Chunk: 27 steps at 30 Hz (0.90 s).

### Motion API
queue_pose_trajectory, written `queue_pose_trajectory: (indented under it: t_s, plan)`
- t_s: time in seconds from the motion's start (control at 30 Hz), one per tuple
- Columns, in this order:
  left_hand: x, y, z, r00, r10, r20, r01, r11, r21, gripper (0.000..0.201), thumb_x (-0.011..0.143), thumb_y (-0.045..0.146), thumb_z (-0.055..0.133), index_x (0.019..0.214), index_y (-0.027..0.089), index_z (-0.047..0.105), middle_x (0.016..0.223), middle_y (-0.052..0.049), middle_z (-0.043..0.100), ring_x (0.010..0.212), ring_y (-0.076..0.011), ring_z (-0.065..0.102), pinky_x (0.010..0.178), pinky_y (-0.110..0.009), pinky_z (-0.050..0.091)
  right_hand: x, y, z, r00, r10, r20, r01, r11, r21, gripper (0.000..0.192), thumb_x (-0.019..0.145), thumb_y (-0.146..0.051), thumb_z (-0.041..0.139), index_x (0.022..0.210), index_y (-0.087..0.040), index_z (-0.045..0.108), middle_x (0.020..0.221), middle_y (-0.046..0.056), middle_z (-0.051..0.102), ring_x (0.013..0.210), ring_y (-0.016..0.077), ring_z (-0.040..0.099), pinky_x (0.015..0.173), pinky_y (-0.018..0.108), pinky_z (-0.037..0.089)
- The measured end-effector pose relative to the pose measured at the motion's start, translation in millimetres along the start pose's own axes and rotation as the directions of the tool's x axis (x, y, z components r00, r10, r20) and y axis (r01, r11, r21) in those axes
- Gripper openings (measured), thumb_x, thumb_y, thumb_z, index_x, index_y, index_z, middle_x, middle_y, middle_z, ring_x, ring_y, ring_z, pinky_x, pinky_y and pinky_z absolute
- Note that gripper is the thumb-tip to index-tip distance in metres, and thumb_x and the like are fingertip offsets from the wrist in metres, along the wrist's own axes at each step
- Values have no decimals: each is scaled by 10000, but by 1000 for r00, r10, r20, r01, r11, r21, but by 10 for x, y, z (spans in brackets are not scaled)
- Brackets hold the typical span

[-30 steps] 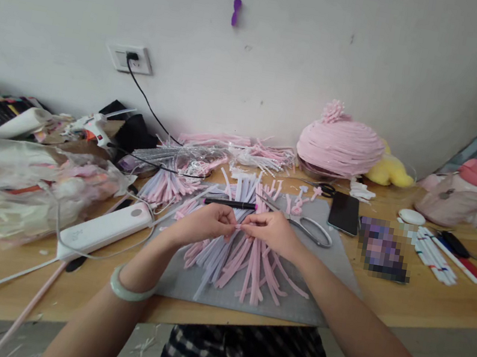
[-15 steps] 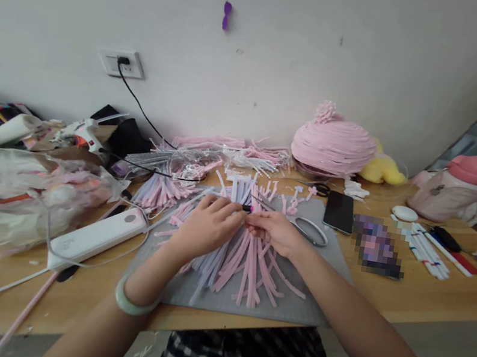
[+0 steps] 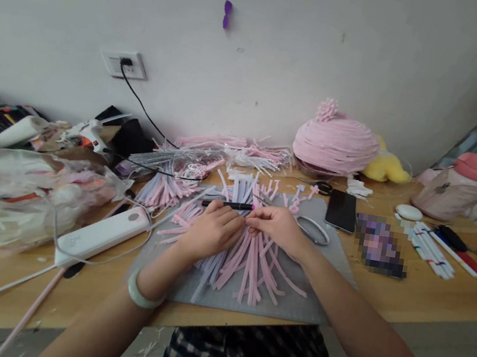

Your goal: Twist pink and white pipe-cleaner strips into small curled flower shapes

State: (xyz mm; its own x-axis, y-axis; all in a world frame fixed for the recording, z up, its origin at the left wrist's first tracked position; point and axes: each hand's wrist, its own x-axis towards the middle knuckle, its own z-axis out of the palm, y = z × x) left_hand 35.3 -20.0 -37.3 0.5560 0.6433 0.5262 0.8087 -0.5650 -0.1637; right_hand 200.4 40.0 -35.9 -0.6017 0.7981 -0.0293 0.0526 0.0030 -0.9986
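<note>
My left hand (image 3: 219, 231) and my right hand (image 3: 278, 229) meet fingertip to fingertip over a fan of pink pipe cleaners (image 3: 252, 272). Both have their fingers closed in a pinch, and whatever is between them is too small or hidden to make out. Just beyond my left fingers a black marker (image 3: 236, 205) with a magenta end lies across the pile. Pale lilac pipe cleaners (image 3: 205, 280) spread beneath my left hand. Scissors (image 3: 314, 231) rest beside my right wrist, their blades partly covered. All this is on a grey cutting mat (image 3: 330, 285).
A phone (image 3: 341, 211) and white markers (image 3: 432, 250) sit to the right. Behind stands a pink wrapped dome (image 3: 336, 143). Leftward are a white power strip (image 3: 103, 235) with trailing cords, a plastic bag (image 3: 25, 197) and a glue gun (image 3: 94, 135).
My left hand has shifted down slightly off the black marker, so more of its barrel shows. The right hand stays nearly in place, still pinching. The view has shifted slightly.
</note>
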Motion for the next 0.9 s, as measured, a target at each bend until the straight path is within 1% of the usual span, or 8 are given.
queue_pose_trajectory:
  t_s: [0.13,0.27,0.33,0.4,0.57,0.67,0.8,0.9]
  plan:
    - [65,83,-9,937,-299,181,350,800,-487,266,832,227,391,649,152,569,578,1,546,576,-120,475,654,-286,315,-15,13,-52,961,-270,50,271,904,-331,93,710,-118,578,680,-156,658,567,-17,600,559,104,556,569,220,443]
    - [96,142,64,743,-437,507,564,0,-826,214,725,293,463,574,149,510,525,15,459,488,-96,389,502,-236,290,-27,76,-109,792,-577,200,604,692,-395,171,766,-138,514,733,-190,673,797,30,668,789,153,600,757,279,459]
    - [102,148,98,687,-416,596,538,-260,-802,187,683,294,478,560,153,481,511,22,429,466,-86,363,483,-231,289,-20,108,-107,757,-624,194,645,669,-368,157,768,-158,524,773,-197,676,888,44,668,876,166,592,828,302,442]
    - [102,125,97,692,-450,564,533,-208,-820,183,684,296,500,572,151,489,529,19,449,491,-88,385,506,-229,306,3,129,-84,837,-538,97,538,781,-317,117,750,-206,568,811,-191,667,842,44,664,811,163,602,775,305,465]
    - [64,8,9,872,-432,229,479,660,-579,220,803,260,441,660,154,571,625,-11,564,618,-130,481,641,-265,339,75,157,-47,994,-90,59,90,996,11,203,705,-328,611,790,-144,622,609,-8,581,525,102,547,520,239,457]
    - [32,-20,-5,965,-206,163,247,925,-290,236,834,209,395,730,156,600,697,-48,600,694,-157,511,716,-309,324,88,178,-65,993,-30,110,33,999,-26,179,705,-310,603,740,-135,605,565,-28,550,495,83,521,506,216,422]
    - [32,19,22,969,-153,196,210,924,-318,248,832,209,390,692,157,589,670,-45,579,676,-157,491,701,-308,319,61,161,-79,979,-137,151,177,939,-297,109,738,-209,531,711,-132,603,539,-34,518,499,82,493,495,204,371]
    - [62,77,60,872,-408,269,479,599,-642,234,788,232,452,590,154,549,570,-8,512,595,-127,446,632,-270,320,20,109,-74,909,-389,152,413,783,-465,115,740,-146,503,737,-141,618,663,6,588,625,113,541,580,227,410]
